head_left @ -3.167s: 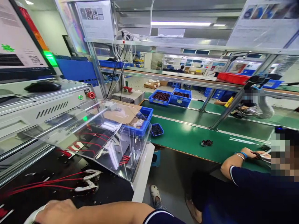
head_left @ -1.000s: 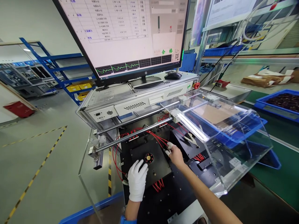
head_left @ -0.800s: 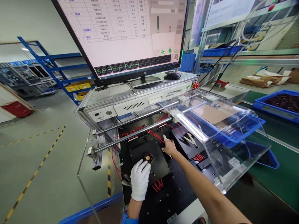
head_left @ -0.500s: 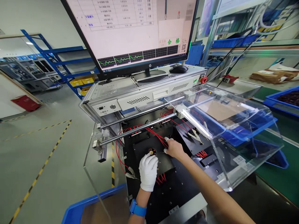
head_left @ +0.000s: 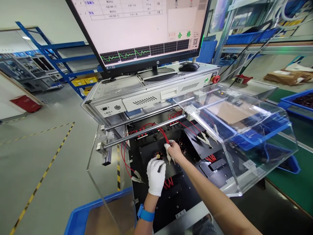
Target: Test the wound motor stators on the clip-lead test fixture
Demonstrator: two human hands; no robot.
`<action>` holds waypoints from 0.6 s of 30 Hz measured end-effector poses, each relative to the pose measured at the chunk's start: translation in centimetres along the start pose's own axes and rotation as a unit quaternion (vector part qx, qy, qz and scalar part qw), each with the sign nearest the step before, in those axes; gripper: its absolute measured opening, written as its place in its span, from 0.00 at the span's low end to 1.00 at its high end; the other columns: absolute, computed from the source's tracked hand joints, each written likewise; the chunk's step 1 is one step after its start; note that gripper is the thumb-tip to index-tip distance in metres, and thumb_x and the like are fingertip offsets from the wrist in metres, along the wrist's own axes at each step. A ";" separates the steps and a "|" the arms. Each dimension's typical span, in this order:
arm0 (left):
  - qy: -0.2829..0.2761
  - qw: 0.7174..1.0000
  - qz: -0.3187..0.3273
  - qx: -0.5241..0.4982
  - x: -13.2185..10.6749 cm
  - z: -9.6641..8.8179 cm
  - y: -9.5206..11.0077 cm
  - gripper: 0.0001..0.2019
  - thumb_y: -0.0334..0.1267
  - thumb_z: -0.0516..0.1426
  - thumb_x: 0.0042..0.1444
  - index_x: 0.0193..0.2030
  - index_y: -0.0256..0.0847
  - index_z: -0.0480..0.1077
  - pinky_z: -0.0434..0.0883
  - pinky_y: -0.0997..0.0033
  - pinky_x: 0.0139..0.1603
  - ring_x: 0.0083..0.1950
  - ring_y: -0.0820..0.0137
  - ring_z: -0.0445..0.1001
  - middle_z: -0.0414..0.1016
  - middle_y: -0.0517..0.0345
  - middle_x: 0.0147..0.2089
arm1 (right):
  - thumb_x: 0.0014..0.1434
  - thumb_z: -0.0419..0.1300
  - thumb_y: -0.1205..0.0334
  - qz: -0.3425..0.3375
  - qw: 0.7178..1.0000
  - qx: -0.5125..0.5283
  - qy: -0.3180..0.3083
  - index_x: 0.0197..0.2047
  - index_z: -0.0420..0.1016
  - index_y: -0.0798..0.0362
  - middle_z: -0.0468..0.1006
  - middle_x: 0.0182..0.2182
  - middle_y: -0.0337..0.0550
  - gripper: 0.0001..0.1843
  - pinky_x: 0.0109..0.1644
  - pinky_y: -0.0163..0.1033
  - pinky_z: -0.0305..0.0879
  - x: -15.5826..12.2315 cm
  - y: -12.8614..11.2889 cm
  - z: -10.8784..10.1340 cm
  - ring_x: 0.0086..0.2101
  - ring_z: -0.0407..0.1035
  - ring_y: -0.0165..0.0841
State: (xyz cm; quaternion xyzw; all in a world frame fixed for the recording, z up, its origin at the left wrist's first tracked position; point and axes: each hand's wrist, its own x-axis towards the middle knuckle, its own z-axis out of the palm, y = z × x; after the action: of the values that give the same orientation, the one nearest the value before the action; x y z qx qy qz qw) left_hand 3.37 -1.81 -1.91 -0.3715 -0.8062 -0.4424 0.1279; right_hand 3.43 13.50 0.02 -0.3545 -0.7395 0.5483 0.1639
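Note:
My left hand [head_left: 156,176], in a white glove, is closed at the near rim of a round copper-wound coil [head_left: 158,155] with a pale centre. This coil sits on a raised black plate [head_left: 148,151], and my fingertips hide its front edge. My right hand [head_left: 175,152], with white covers on its fingertips, grips a bundle of red test leads [head_left: 163,133]. White clips [head_left: 169,158] hang below its fingers over the plate. Just beyond that hand lie more copper-wound parts [head_left: 181,145], partly hidden.
Two metal rails [head_left: 144,131] cross above the fixture. A clear plastic cover [head_left: 254,130] stands to the right. Another pair of clips [head_left: 137,177] lies at the left edge. Behind are a monitor [head_left: 146,39] and a red stop button [head_left: 215,79]. A blue bin [head_left: 73,217] is front left.
My right hand has moved slightly left and now has the clips hanging below its fingers. More copper-wound parts show behind it. My left hand stays beside the round coil.

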 end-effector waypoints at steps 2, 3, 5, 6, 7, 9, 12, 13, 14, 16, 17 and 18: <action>-0.003 1.000 0.002 0.004 0.0 0.0 0.0 0.05 0.35 0.54 0.54 0.35 0.41 0.71 0.64 0.57 0.53 0.49 0.64 0.67 0.73 0.55 0.37 | 0.49 0.56 0.59 -0.007 1.000 -0.009 0.022 0.40 0.68 0.55 0.74 0.28 0.42 0.14 0.36 0.35 0.63 0.0 0.2 0.4 0.31 0.68 0.32; -0.004 1.000 0.003 0.006 0.0 0.0 0.0 0.05 0.35 0.54 0.54 0.35 0.41 0.71 0.64 0.57 0.53 0.49 0.64 0.67 0.73 0.55 0.37 | 0.48 0.56 0.59 -0.007 1.000 -0.007 0.028 0.40 0.68 0.55 0.74 0.28 0.42 0.14 0.36 0.35 0.62 0.0 0.2 0.4 0.31 0.68 0.32; -0.002 1.000 0.005 0.008 0.0 0.0 0.1 0.05 0.35 0.54 0.54 0.35 0.41 0.71 0.64 0.58 0.53 0.49 0.65 0.67 0.73 0.55 0.37 | 0.49 0.56 0.58 -0.005 1.000 -0.003 0.030 0.40 0.68 0.55 0.74 0.28 0.42 0.15 0.35 0.35 0.61 -0.1 -0.1 0.4 0.29 0.67 0.32; -0.002 1.000 0.005 0.008 0.0 0.0 0.1 0.05 0.35 0.54 0.54 0.35 0.41 0.71 0.64 0.58 0.54 0.49 0.65 0.67 0.73 0.55 0.36 | 0.49 0.56 0.58 -0.004 1.000 -0.002 0.031 0.40 0.68 0.55 0.74 0.28 0.42 0.15 0.34 0.34 0.61 -0.2 -0.3 0.4 0.29 0.67 0.32; -0.001 1.000 0.005 0.008 0.0 0.0 0.1 0.05 0.35 0.54 0.54 0.35 0.41 0.71 0.64 0.58 0.54 0.48 0.65 0.67 0.73 0.55 0.36 | 0.49 0.56 0.58 -0.003 0.999 0.000 0.032 0.40 0.68 0.56 0.74 0.28 0.42 0.15 0.34 0.34 0.61 -0.2 -0.5 0.4 0.28 0.67 0.31; -0.001 1.000 0.003 0.006 0.1 0.0 0.1 0.05 0.35 0.54 0.54 0.35 0.40 0.71 0.64 0.57 0.53 0.48 0.65 0.67 0.73 0.55 0.36 | 0.48 0.57 0.57 -0.001 0.999 0.003 0.034 0.40 0.68 0.56 0.74 0.28 0.42 0.17 0.33 0.34 0.61 -0.3 -0.6 0.4 0.27 0.66 0.31; 0.000 1.000 0.000 0.001 0.1 0.0 0.1 0.06 0.35 0.54 0.54 0.34 0.40 0.71 0.64 0.56 0.53 0.48 0.64 0.67 0.73 0.55 0.36 | 0.48 0.59 0.54 -0.004 0.999 0.029 0.034 0.40 0.69 0.56 0.73 0.26 0.41 0.18 0.32 0.34 0.61 -0.3 -0.3 0.6 0.27 0.66 0.31; 0.003 1.000 -0.003 -0.002 0.1 0.0 0.1 0.05 0.35 0.54 0.54 0.34 0.40 0.71 0.65 0.57 0.53 0.48 0.64 0.67 0.74 0.55 0.36 | 0.48 0.59 0.53 -0.003 0.998 0.053 0.025 0.39 0.69 0.56 0.73 0.26 0.40 0.18 0.31 0.34 0.62 -0.3 -0.2 0.5 0.26 0.66 0.31; 0.006 1.000 -0.007 -0.005 0.1 0.1 0.1 0.05 0.35 0.54 0.54 0.34 0.40 0.71 0.65 0.57 0.52 0.48 0.64 0.67 0.74 0.55 0.36 | 0.49 0.59 0.52 0.002 0.996 0.086 0.011 0.39 0.69 0.56 0.72 0.26 0.40 0.18 0.29 0.34 0.62 -0.3 -0.1 0.5 0.25 0.66 0.30; 0.013 1.000 -0.016 -0.014 0.1 0.2 0.1 0.05 0.35 0.54 0.54 0.34 0.40 0.71 0.66 0.57 0.51 0.48 0.64 0.68 0.74 0.55 0.36 | 0.50 0.58 0.51 0.028 0.985 0.167 -0.019 0.39 0.68 0.55 0.71 0.25 0.39 0.18 0.24 0.32 0.62 -0.1 0.0 0.1 0.23 0.65 0.29; 0.015 0.999 -0.022 -0.018 0.1 0.2 0.1 0.05 0.35 0.54 0.54 0.33 0.40 0.71 0.66 0.57 0.51 0.47 0.64 0.68 0.74 0.55 0.36 | 0.50 0.57 0.51 0.049 0.977 0.205 -0.021 0.39 0.67 0.54 0.71 0.25 0.38 0.17 0.21 0.32 0.62 0.1 0.1 -0.2 0.22 0.65 0.28; 0.018 0.999 -0.027 -0.023 0.1 0.2 0.1 0.05 0.35 0.54 0.54 0.33 0.40 0.71 0.66 0.57 0.50 0.47 0.64 0.68 0.73 0.55 0.36 | 0.51 0.56 0.53 0.072 0.969 0.236 -0.012 0.38 0.67 0.54 0.69 0.24 0.37 0.15 0.19 0.31 0.61 0.3 0.2 -0.5 0.20 0.63 0.27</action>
State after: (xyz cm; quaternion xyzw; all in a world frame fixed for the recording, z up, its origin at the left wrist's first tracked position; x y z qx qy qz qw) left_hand 3.42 -1.57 -1.93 -0.3445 -0.8033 -0.4704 0.1214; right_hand 3.61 14.10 -0.02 -0.3515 -0.5639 0.7216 0.1944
